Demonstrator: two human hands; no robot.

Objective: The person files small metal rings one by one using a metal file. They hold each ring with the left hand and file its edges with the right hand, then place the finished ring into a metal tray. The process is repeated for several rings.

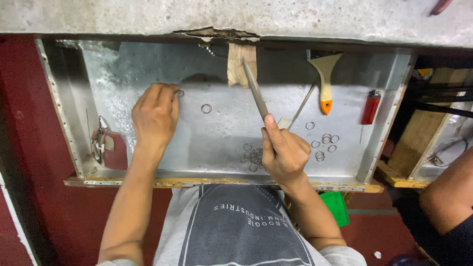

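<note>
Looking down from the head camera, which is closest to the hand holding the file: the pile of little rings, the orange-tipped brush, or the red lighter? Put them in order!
From the right hand holding the file:
1. Pile of little rings, right beside the hand, on its left.
2. Orange-tipped brush, farther back in the metal tray, to the right.
3. Red lighter, by the tray's right wall.

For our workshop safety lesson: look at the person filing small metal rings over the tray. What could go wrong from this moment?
1. The file in the right hand points toward the left hand, which pinches a ring; a slip might scrape the fingers.
2. Loose rings lie right beside the right hand and could get knocked or scattered.
3. A red lighter sits in the tray among the tools, where it could be struck.
</note>
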